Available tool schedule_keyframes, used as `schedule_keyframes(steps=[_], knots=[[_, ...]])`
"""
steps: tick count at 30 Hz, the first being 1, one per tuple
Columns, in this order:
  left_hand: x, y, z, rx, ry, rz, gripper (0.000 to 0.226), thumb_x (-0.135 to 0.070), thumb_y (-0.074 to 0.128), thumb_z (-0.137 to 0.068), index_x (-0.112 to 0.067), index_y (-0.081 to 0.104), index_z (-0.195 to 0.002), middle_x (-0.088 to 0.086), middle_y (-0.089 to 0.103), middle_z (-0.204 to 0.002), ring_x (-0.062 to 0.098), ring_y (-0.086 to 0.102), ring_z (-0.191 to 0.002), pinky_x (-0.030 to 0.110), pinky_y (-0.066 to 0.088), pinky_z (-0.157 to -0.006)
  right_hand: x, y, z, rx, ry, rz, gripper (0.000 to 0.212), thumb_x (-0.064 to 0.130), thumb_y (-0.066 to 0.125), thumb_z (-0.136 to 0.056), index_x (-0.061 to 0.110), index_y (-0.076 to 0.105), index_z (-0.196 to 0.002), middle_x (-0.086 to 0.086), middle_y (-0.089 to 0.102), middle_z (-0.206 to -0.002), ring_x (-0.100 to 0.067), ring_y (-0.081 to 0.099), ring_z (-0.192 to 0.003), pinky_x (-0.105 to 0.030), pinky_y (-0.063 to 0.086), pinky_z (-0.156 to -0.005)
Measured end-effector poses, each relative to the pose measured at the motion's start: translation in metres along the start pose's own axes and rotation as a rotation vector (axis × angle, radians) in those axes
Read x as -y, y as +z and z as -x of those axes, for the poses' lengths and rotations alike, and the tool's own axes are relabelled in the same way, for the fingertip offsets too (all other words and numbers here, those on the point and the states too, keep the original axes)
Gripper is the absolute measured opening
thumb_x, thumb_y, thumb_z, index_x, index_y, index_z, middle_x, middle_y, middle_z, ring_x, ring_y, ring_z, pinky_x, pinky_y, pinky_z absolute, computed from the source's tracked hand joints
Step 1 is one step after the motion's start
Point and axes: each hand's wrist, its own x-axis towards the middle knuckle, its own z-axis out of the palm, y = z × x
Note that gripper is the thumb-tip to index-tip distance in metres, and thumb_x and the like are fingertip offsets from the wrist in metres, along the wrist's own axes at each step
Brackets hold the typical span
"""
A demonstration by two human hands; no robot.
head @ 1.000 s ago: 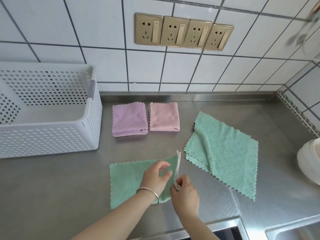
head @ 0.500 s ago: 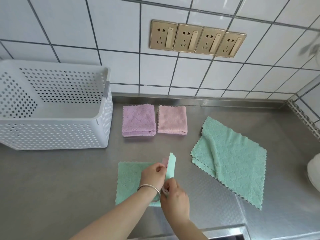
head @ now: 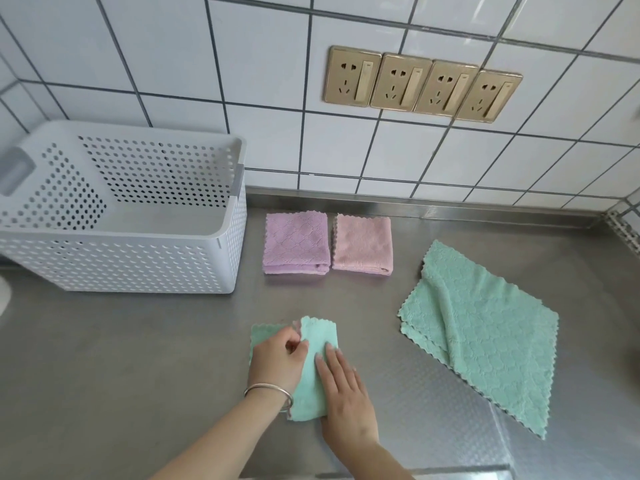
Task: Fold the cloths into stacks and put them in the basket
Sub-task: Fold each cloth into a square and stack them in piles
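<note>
Right hand: the right hand [head: 346,393] is laid flat on the folded green cloth [head: 313,368] near the counter's front edge, fingers straight and close together, pressing the top layer down. A second ago the same hand was pinching a raised cloth edge upright; that edge is now brought over and laid flat.
Left hand: the left hand [head: 277,358], with a metal bangle [head: 273,393] at the wrist, is placed on the left part of the same cloth, fingers curled and clamped on the folded-over edge near its far corner.
Folded green cloth: it is seen as a narrow upright strip with a small part showing left of the left hand; earlier it was spread wider to the left, so one more fold is completed.
Counter: a steel counter [head: 138,358] is seen under everything.
Unfolded green cloth: a second green cloth [head: 485,334] is spread loosely to the right, well apart from the hands, one side lapped over; its lie is unchanged.
Folded pair: a purple cloth [head: 296,244] and a pink cloth [head: 362,245] are lain folded side by side, nearly touching, farther back as before.
Basket: the white perforated basket [head: 138,261] is stood at the far left, beside the purple cloth; no cloth is seen inside.
Wall: four gold sockets [head: 422,84] are set in the white tiles.
</note>
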Motion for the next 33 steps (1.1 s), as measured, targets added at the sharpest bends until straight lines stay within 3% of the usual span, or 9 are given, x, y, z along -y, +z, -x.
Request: schedule_keyframes(steps=[2,5,9,12,15,19,27,30,33], knots=[[0.010,-0.007,-0.002,-0.039,0.016,-0.058,0.027,-0.022,0.068,-0.076,-0.023,0.051,-0.055,-0.005,0.061,-0.057,0.020,0.058,-0.063,0.020,0.041,-0.057,0.003,0.006,-0.003,0.044,0.017,0.042,0.109,0.018,0.067,-0.044,0.019,0.024,-0.145,-0.002,-0.005,-0.157,-0.018,0.031,-0.132,-0.032,0.050,-0.091],[0.025,-0.015,-0.006,-0.097,-0.034,-0.092,0.021,-0.024,0.068,-0.075,-0.023,0.057,-0.058,-0.001,0.069,-0.066,0.025,0.064,-0.072,0.025,0.042,-0.062,0.010,0.012,-0.009,0.053,-0.001,0.070,0.089,0.018,0.053,-0.054,0.016,0.031,-0.141,-0.003,0.025,-0.150,-0.021,0.015,-0.136,-0.033,0.054,-0.086],[0.043,-0.021,-0.018,-0.134,-0.176,-0.020,0.014,-0.020,0.067,-0.078,-0.020,0.061,-0.065,0.007,0.073,-0.080,0.029,0.065,-0.082,0.025,0.039,-0.066,0.017,0.020,-0.013,0.100,-0.011,0.091,0.089,0.012,0.026,-0.064,0.012,-0.003,-0.148,-0.003,0.038,-0.139,-0.022,0.011,-0.140,-0.036,0.051,-0.090],[0.055,-0.023,-0.026,-0.128,-0.240,0.004,0.012,-0.019,0.065,-0.079,-0.019,0.058,-0.070,0.009,0.072,-0.085,0.029,0.064,-0.087,0.027,0.040,-0.071,0.020,0.021,-0.014,0.134,-0.024,0.059,0.089,0.012,0.026,-0.063,0.014,0.003,-0.149,-0.003,0.045,-0.137,-0.021,0.033,-0.130,-0.035,0.054,-0.086],[0.064,-0.024,-0.031,-0.123,-0.281,0.002,0.011,-0.019,0.064,-0.080,-0.019,0.056,-0.073,0.008,0.070,-0.087,0.029,0.063,-0.089,0.026,0.038,-0.070,0.020,0.019,-0.015,0.142,-0.043,0.049,0.076,0.011,0.025,-0.063,0.021,0.036,-0.138,-0.001,0.041,-0.137,-0.016,0.037,-0.124,-0.031,0.056,-0.082],[0.072,-0.024,-0.036,-0.146,-0.324,0.050,0.011,-0.017,0.065,-0.080,-0.017,0.055,-0.075,0.012,0.069,-0.086,0.030,0.062,-0.087,0.026,0.036,-0.070,0.021,0.017,-0.017,0.144,-0.075,0.049,0.082,0.011,0.026,-0.065,0.022,0.023,-0.146,0.000,0.054,-0.134,-0.017,0.037,-0.124,-0.031,0.055,-0.085],[0.079,-0.022,-0.041,-0.140,-0.301,0.009,0.010,-0.014,0.062,-0.082,-0.016,0.053,-0.080,0.009,0.070,-0.091,0.030,0.062,-0.087,0.027,0.039,-0.071,0.024,0.015,-0.017,0.243,-0.120,0.094,0.061,0.016,0.029,-0.068,0.022,0.044,-0.127,-0.002,0.057,-0.132,-0.019,0.038,-0.124,-0.033,0.056,-0.083],[0.080,-0.021,-0.037,-0.163,-0.295,0.040,0.009,-0.014,0.064,-0.081,-0.015,0.056,-0.086,0.007,0.072,-0.090,0.028,0.063,-0.087,0.027,0.041,-0.073,0.022,0.015,-0.016,0.291,-0.127,0.079,0.068,0.019,0.031,-0.068,0.022,0.037,-0.136,-0.002,0.044,-0.138,-0.019,0.036,-0.126,-0.033,0.055,-0.085],[0.079,-0.022,-0.035,-0.173,-0.309,0.082,0.013,-0.014,0.066,-0.080,-0.017,0.055,-0.086,0.006,0.072,-0.087,0.027,0.064,-0.084,0.027,0.042,-0.073,0.019,0.015,-0.013,0.325,-0.131,0.043,0.102,0.024,0.056,-0.062,0.018,0.003,-0.149,0.000,0.038,-0.141,-0.020,0.031,-0.131,-0.033,0.053,-0.087]])
